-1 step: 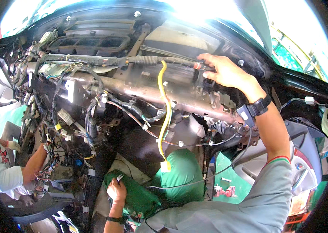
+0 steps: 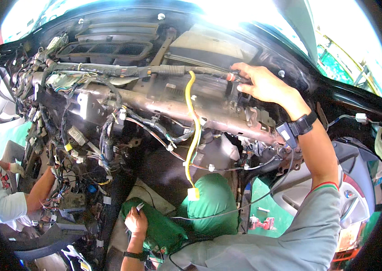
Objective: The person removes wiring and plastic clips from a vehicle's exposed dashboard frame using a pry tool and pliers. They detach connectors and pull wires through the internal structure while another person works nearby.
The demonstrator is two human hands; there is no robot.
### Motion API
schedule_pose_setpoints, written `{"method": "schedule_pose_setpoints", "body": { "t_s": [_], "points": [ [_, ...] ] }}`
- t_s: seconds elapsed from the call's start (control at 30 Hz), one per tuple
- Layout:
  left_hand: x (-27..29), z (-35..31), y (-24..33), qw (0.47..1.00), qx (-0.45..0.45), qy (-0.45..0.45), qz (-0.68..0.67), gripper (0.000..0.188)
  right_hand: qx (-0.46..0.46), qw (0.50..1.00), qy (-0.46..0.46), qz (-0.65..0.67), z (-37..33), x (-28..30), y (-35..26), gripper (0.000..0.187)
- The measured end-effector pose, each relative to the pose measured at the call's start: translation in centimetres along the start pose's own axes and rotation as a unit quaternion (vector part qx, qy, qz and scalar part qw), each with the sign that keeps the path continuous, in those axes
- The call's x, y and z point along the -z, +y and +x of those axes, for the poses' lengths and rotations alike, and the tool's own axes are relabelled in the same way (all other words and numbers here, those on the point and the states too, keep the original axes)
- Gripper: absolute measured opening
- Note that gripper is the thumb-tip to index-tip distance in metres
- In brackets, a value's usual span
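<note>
My right hand reaches across the bare dashboard frame of a car. Its thumb and fingers close around the end of a black wrapped wiring harness, beside an orange band. The harness runs along a brownish metal cross beam. From it hangs a yellow-sleeved cable with a pale yellow connector at its lower end. Low down, over my green-clad leg, my left hand is closed on a small whitish piece; its exact kind is too small to make out.
At the left, a co-worker's arm reaches into dense loose wiring above a steering wheel. Thin wires with white clips sag under the beam. An open door stands at the right, and a red power tool lies below.
</note>
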State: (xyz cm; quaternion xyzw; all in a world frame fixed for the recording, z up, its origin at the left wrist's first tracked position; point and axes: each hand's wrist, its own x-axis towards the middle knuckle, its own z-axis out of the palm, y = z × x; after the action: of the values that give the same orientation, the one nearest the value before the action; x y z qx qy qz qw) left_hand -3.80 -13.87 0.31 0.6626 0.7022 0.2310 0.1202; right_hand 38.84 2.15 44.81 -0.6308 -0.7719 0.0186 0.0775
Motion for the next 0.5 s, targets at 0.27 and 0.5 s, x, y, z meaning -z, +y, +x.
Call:
{"method": "schedule_pose_setpoints", "body": {
  "t_s": [0.27,0.5],
  "points": [
    [0.7,-0.3,-0.3,1.0,0.017,-0.025,0.001,0.019,0.088,0.996,-0.01,-0.001,-0.5,-0.1,-1.0,0.056],
    [0.6,-0.4,-0.4,1.0,0.014,-0.014,-0.012,0.019,0.017,0.989,-0.068,-0.134,2.1,2.3,-4.3,0.044]
  ]
}}
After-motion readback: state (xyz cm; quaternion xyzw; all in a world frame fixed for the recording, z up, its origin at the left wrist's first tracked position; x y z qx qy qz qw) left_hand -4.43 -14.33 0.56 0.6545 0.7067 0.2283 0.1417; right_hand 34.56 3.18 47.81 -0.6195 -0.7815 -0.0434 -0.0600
